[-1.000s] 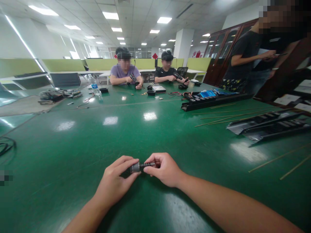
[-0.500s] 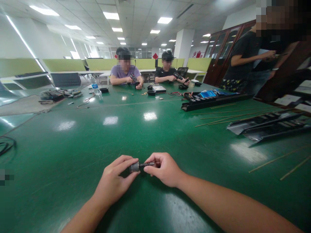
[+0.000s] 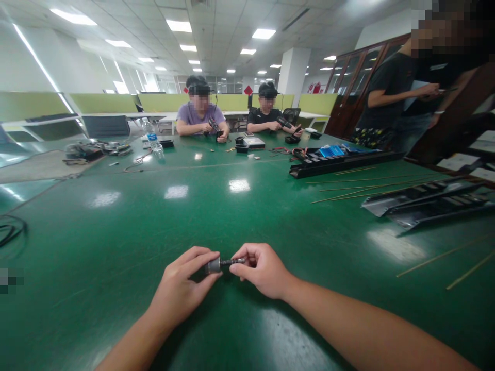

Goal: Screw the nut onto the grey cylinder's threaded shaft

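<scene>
Low over the green table, my left hand (image 3: 183,283) is closed round a small grey metal cylinder (image 3: 214,265), its fingers above and its thumb below. From the cylinder's right end sticks out a thin dark ridged shaft (image 3: 228,262) with a shinier metal tip. My right hand (image 3: 266,270) pinches this shaft near its tip between thumb and fingers. Cylinder and shaft lie in one line, roughly level, between the two hands. The fingers hide part of both, and I cannot make out what kind of part it is.
The green table (image 3: 127,226) spreads ahead. To the right lie black metal channels (image 3: 410,206) and thin rods (image 3: 444,255). Farther off are a longer channel (image 3: 328,162) with blue pieces, a water bottle (image 3: 151,138) and two seated people holding power drills. Others stand at right.
My hands keep the same hold on the cylinder and its shaft, almost unmoved. The view has shifted very slightly.
</scene>
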Action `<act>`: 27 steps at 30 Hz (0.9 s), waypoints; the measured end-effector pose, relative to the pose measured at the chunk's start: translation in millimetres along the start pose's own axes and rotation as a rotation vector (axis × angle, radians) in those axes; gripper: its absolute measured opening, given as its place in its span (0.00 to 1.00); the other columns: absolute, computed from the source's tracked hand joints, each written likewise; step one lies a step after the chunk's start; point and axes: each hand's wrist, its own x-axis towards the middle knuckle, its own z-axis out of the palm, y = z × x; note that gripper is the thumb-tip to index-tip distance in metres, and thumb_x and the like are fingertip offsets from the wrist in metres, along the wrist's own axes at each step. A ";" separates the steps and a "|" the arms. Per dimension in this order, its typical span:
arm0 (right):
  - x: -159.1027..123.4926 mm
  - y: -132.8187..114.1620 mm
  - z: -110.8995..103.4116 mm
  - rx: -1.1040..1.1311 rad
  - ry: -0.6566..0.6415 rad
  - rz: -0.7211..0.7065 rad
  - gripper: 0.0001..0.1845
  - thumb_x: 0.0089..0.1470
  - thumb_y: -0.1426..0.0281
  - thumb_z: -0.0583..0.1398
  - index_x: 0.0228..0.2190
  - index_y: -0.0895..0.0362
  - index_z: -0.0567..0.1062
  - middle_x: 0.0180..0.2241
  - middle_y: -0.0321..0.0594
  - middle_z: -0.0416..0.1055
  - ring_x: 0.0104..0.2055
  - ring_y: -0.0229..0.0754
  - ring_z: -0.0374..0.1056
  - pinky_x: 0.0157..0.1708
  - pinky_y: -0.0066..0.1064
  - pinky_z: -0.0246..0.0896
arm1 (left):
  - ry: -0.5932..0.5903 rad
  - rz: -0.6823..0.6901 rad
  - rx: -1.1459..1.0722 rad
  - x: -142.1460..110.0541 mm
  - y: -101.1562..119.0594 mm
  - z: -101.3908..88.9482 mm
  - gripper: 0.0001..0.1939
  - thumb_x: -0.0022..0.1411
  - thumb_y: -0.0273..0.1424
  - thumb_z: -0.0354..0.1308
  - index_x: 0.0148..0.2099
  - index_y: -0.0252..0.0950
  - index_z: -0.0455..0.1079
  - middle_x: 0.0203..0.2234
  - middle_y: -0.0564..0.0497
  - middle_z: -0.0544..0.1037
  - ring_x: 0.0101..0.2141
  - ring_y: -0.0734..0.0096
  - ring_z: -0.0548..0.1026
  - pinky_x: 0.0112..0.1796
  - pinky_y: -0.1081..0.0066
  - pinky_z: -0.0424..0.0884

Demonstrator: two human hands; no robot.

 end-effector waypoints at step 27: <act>0.6 -0.1 -0.8 0.008 0.037 -0.036 0.08 0.45 0.70 0.67 0.30 0.60 0.77 0.21 0.34 0.71 0.21 0.34 0.63 0.24 0.26 0.57 | -0.010 -0.016 0.009 2.4 -0.1 -5.8 0.13 0.63 0.29 0.61 0.50 0.40 0.75 0.40 0.48 0.77 0.39 0.70 0.77 0.40 0.73 0.75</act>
